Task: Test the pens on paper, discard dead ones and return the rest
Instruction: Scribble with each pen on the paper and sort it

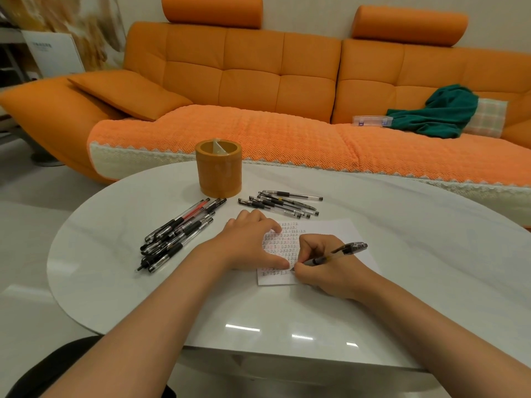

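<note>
One pen (342,251) gripped in right hand (324,271), tip on paper (330,232); left hand (250,242) presses paper, fingers flat.

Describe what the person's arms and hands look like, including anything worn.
The left arm and right arm are bare to the frame edge, no sleeves in view. The left hand and right hand wear no gloves; no watch, bracelet or ring shows on the wrists or visible fingers.
</note>
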A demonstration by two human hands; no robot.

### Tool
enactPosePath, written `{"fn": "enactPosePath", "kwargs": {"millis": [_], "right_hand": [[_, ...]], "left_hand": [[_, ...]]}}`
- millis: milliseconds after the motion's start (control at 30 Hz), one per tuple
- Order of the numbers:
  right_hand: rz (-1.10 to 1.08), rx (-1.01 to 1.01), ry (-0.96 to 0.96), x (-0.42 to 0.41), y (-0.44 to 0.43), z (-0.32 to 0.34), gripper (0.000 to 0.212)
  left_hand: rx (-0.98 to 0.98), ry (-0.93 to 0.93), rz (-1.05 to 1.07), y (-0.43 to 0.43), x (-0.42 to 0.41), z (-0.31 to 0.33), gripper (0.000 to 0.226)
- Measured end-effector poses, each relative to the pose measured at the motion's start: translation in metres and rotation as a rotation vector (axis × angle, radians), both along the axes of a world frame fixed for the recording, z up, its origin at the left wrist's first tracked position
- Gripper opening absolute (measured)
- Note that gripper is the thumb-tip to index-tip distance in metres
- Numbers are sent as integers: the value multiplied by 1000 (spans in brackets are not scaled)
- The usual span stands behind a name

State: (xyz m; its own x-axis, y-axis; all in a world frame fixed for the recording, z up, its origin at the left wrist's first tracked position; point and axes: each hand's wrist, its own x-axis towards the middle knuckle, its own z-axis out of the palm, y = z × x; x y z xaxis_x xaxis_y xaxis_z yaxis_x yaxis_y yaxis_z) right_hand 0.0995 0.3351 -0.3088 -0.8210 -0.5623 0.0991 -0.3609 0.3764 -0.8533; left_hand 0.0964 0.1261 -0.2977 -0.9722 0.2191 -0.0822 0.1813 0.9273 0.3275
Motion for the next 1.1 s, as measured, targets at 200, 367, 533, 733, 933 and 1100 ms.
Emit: {"fn": "enactPosePath", "kwargs": {"millis": [200, 367, 533, 733, 933, 1100], "right_hand": [[18, 28, -45, -1, 1, 2, 17], [-2, 9, -20, 0, -1, 2, 17], [9, 18, -5, 0, 0, 1, 17], [20, 31, 8, 1, 0, 1, 17], [23, 47, 7, 1, 0, 3, 17], [20, 39, -1, 2, -1, 3, 16]], "left_hand": [[-1, -2, 6, 1, -1, 1, 82], [-7, -5, 5, 0, 0, 1, 82], [-8, -6, 4, 1, 0, 2, 82], [3, -11, 7, 1, 0, 2, 82], [6, -11, 12, 0, 0, 1, 83], [0, -16, 12, 1, -1, 2, 83]]}}
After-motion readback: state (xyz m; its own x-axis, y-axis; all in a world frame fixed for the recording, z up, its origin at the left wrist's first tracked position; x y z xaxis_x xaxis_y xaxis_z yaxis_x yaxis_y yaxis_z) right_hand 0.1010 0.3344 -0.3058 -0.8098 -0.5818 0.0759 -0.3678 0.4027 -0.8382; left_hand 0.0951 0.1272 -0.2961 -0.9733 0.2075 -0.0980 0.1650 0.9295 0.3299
